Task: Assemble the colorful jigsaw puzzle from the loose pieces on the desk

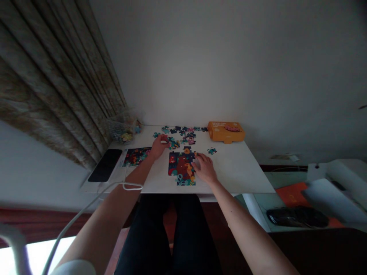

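Observation:
A partly joined jigsaw puzzle (182, 166), with red, brown and teal artwork, lies near the table's front edge. My right hand (205, 168) rests at its right side, thumb and fingers apart, the fingertips by its upper right edge. Beyond the puzzle, my left hand (159, 147) reaches to a group of teal jigsaw pieces (174, 143). Its fingers are curved with a gap between thumb and forefinger; any piece under the fingertips is too small to make out. More loose jigsaw pieces (189, 133) are scattered behind. Under my left wrist lies a picture sheet (134, 156).
An orange box (226, 132) stands at the table's back right, with one loose piece (212, 151) in front. A black phone (105, 165) lies at the left, near a clear container (122, 130). A white cable (94, 206) crosses above my left forearm.

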The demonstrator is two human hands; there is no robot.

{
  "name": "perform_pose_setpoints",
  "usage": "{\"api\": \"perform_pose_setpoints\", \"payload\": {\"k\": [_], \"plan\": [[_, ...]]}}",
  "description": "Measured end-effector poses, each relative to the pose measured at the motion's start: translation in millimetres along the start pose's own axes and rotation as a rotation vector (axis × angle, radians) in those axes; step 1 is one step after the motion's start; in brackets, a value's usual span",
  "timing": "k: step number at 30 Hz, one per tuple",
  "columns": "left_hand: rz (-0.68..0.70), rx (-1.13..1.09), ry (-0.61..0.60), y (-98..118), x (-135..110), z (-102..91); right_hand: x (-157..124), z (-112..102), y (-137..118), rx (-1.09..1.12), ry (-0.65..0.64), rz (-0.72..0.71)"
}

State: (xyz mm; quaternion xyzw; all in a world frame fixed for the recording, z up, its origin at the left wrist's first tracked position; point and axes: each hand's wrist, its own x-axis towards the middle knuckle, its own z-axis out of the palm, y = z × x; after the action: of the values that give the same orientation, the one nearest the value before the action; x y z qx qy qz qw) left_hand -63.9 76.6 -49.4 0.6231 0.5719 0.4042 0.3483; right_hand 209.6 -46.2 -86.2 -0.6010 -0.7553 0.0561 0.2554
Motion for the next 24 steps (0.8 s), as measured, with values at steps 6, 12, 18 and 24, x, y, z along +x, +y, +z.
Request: {"api": "perform_pose_setpoints", "payload": {"k": [6,12,18,24], "plan": [[-0.033,-0.246,-0.197,19.4,-46.8,45.0,-3.2,-10.2,-3.1,0.066,0.059,-0.012],[0.158,-0.039,-0.32,45.2,-73.7,88.7,-9.4,-14.4,-10.6,0.008,0.046,-0.031],[0.339,0.081,-0.346,59.9,-72.0,109.1,-9.2,-15.9,-10.5,0.019,0.025,-0.036],[0.461,0.192,-0.224,41.5,-102.6,82.7,-9.5,-10.2,-3.6,0.05,0.116,0.03]]}}
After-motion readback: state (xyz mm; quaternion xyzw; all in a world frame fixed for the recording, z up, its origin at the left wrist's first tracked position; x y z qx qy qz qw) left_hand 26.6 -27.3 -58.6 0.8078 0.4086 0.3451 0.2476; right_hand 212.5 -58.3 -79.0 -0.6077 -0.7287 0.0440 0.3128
